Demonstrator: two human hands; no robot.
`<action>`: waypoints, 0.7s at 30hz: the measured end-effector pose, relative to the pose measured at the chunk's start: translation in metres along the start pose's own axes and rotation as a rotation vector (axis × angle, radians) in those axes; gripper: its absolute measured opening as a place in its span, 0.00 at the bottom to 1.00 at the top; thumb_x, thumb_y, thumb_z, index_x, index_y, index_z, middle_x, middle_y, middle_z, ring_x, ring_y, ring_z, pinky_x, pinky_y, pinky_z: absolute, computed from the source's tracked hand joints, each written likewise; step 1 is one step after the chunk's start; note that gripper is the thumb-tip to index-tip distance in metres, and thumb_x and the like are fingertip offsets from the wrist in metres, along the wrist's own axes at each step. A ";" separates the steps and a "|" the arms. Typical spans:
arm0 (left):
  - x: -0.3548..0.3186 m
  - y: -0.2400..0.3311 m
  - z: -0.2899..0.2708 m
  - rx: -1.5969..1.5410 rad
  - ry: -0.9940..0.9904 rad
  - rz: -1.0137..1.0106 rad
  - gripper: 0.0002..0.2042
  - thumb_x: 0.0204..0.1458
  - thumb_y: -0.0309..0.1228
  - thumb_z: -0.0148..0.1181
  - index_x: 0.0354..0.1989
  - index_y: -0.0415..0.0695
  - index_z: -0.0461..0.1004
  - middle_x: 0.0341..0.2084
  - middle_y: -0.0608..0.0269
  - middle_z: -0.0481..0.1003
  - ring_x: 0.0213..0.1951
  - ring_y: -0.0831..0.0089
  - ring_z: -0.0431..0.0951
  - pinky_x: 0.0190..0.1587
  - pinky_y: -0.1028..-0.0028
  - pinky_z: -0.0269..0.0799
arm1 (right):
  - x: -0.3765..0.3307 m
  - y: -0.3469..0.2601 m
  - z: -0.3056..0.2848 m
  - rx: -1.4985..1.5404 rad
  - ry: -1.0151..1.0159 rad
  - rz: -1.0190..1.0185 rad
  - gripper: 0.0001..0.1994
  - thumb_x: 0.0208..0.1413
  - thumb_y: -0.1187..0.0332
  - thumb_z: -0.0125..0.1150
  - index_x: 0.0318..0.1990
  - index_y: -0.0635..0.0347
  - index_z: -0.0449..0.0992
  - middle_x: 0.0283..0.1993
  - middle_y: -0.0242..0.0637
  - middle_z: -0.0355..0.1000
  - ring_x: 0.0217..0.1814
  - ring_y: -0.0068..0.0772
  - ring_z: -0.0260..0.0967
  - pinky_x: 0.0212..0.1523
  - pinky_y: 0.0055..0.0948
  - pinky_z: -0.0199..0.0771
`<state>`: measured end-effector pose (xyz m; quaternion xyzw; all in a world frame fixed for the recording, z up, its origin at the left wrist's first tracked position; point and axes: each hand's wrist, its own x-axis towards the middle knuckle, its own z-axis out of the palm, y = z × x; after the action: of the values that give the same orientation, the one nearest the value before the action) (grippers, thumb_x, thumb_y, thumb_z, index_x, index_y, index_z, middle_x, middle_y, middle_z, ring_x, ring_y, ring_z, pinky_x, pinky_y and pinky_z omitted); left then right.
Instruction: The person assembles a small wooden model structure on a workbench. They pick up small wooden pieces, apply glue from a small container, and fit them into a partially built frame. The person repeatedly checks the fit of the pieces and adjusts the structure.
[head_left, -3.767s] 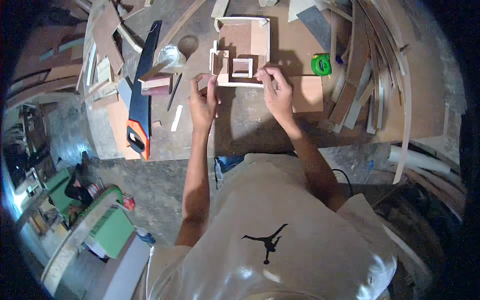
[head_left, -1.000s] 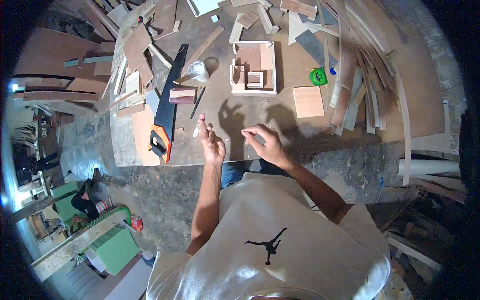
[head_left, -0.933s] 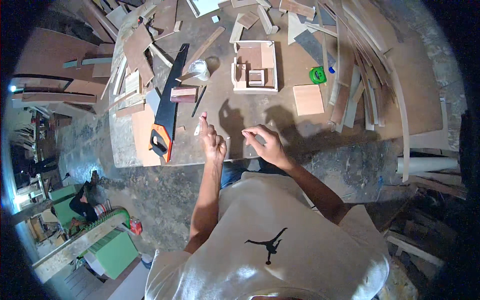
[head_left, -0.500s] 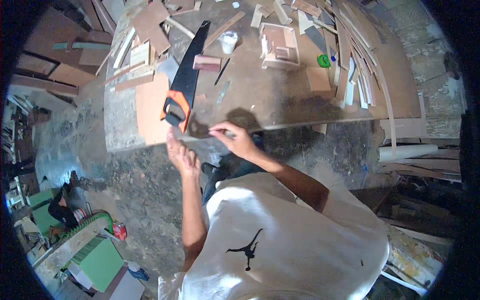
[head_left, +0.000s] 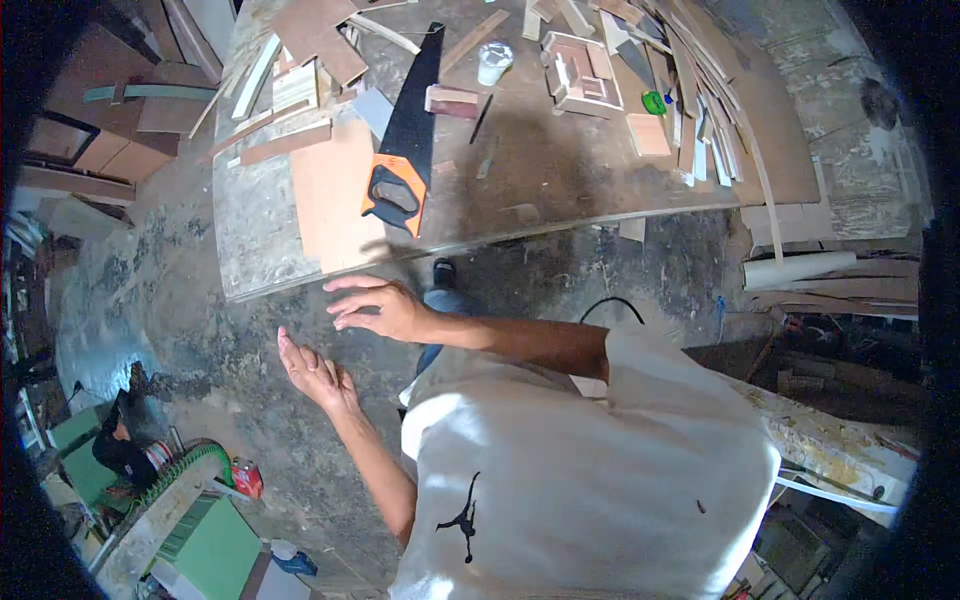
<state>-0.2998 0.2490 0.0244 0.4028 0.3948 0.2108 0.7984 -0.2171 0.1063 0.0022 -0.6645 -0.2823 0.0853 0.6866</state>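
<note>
My left hand (head_left: 318, 374) is over the floor, short of the table's front edge, with the index finger stretched out and the other fingers loosely bent; I see nothing in it. To its right and a little higher, my right hand (head_left: 378, 308) has its fingers spread and holds nothing. The two hands are apart. Nearest to them on the table lies a handsaw (head_left: 408, 150) with a black blade and an orange and black handle, resting partly on a thin tan board (head_left: 322, 215). A reddish-brown wood block (head_left: 452, 101) lies by the blade.
On the wooden table (head_left: 520, 190) are a white cup (head_left: 494, 63), a dark thin stick (head_left: 481, 120), a small wooden box frame (head_left: 583, 75) and a green item (head_left: 653, 103). Wood strips (head_left: 700, 90) pile up at right, offcuts (head_left: 295, 90) at left. A green-topped machine (head_left: 215, 535) stands lower left.
Both hands have moved left and away from the table edge, and the right hand's fingers have spread from a pinch. The view has shifted, so the saw appears farther right.
</note>
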 end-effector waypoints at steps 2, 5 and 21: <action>0.006 0.014 0.000 0.044 -0.001 0.026 0.20 0.68 0.38 0.46 0.66 0.48 0.60 0.15 0.76 0.59 0.06 0.90 0.49 0.05 0.86 0.46 | 0.023 0.009 0.013 -0.160 0.000 -0.176 0.09 0.51 0.72 0.69 0.41 0.60 0.83 0.59 0.36 0.70 0.49 0.34 0.77 0.51 0.30 0.76; 0.032 0.018 -0.018 0.054 0.000 0.036 0.20 0.67 0.38 0.47 0.66 0.47 0.61 0.15 0.76 0.59 0.06 0.91 0.49 0.05 0.87 0.46 | 0.052 0.000 0.034 0.114 -0.081 0.053 0.05 0.52 0.72 0.68 0.36 0.63 0.83 0.54 0.37 0.69 0.45 0.28 0.76 0.49 0.29 0.75; 0.243 0.093 0.064 0.182 -0.662 -0.190 0.14 0.67 0.39 0.49 0.55 0.47 0.67 0.13 0.76 0.58 0.09 0.90 0.52 0.08 0.84 0.47 | 0.240 0.004 0.045 -0.363 0.231 -0.130 0.09 0.58 0.65 0.64 0.35 0.63 0.79 0.38 0.36 0.73 0.40 0.33 0.72 0.44 0.31 0.72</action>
<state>-0.1045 0.4322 0.0113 0.4802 0.1675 -0.0425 0.8599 -0.0407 0.2635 0.0624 -0.7630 -0.2550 -0.0881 0.5874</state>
